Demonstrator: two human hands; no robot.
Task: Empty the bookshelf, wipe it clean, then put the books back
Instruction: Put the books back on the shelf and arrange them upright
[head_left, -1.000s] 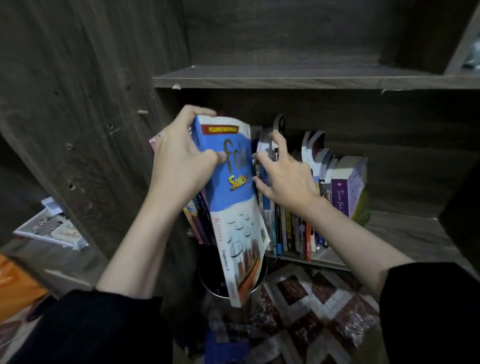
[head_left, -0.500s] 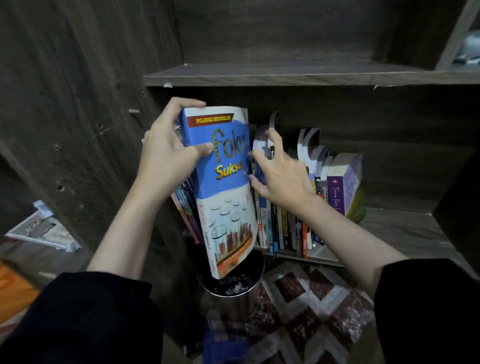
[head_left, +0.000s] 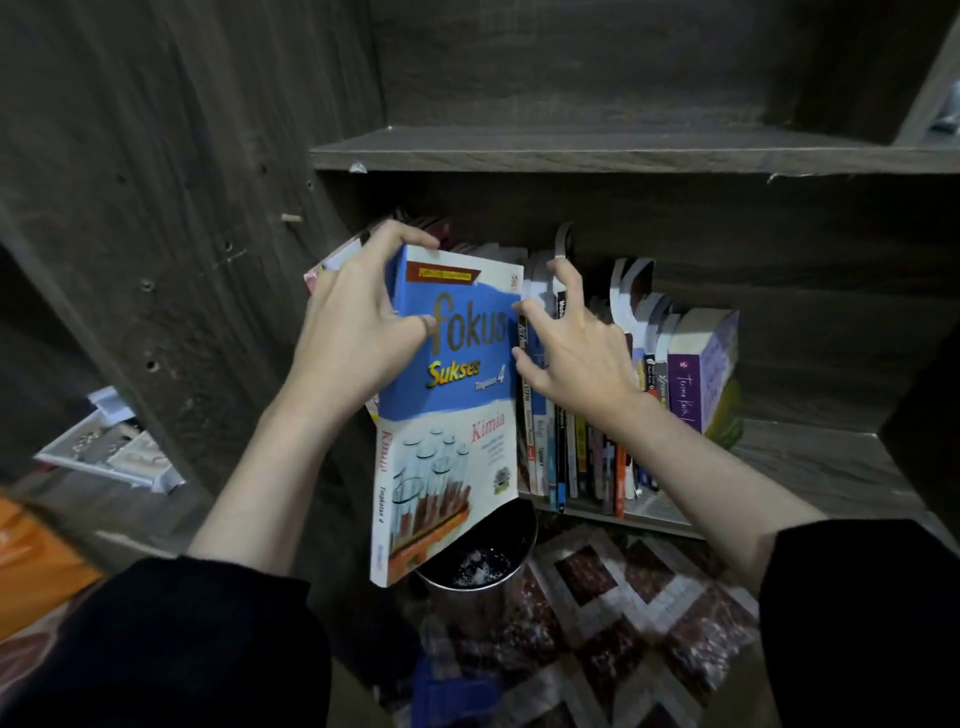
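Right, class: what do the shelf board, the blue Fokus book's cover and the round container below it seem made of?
Shelf board: matt wood-look board, perhaps laminate; grey grain, chipped front edge.
Blue Fokus book: printed card cover, slightly glossy; soft sheen on it.
Round container: probably metal; smooth silvery wall, dark inside.

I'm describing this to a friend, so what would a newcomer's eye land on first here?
The bright blue Fokus Sukses Kimia textbook at centre, tilted out at the left end of the shelf, with the left hand gripping its top. Beside it the right hand spreads its fingers over the row of upright books, which ends at a thick purple book.
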